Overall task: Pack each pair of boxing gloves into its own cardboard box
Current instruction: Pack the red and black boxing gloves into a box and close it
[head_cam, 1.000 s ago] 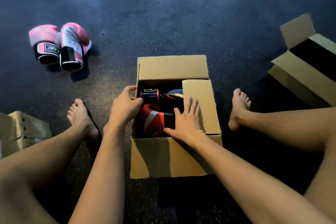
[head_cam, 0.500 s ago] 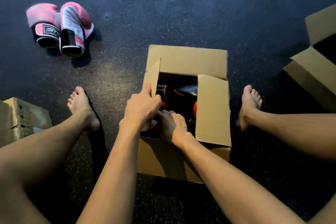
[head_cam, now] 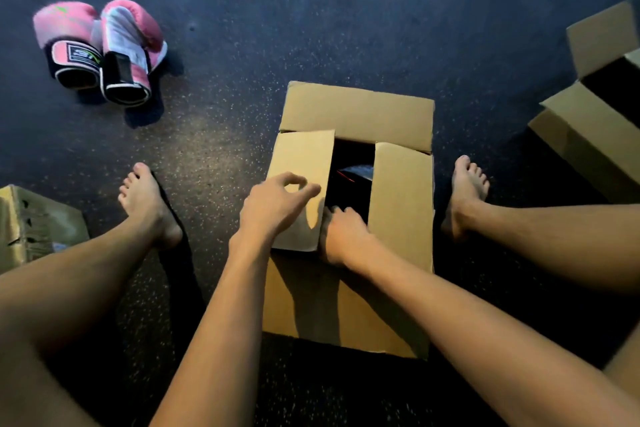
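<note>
A small carton (head_cam: 38, 225) sits at the far left edge of the floor (head_cam: 346, 10). Beyond it the pink gloves (head_cam: 100, 48) lie side by side, well apart from the cardboard box (head_cam: 356, 111) between the person's legs. The left hand (head_cam: 277, 208) is over the folded left flap (head_cam: 301, 163), fingers loosely bent, gripping nothing. The right hand (head_cam: 343, 236) reaches into the gap between the flaps; its fingertips are hidden, so I cannot tell its grip. Something dark (head_cam: 356, 173) shows inside. An open box (head_cam: 588, 135) stands far right.

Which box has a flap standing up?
The right box, at the frame's right edge: one flap stands upright and its dark inside shows. The middle box has three flaps folded down; the left box looks closed.
</note>
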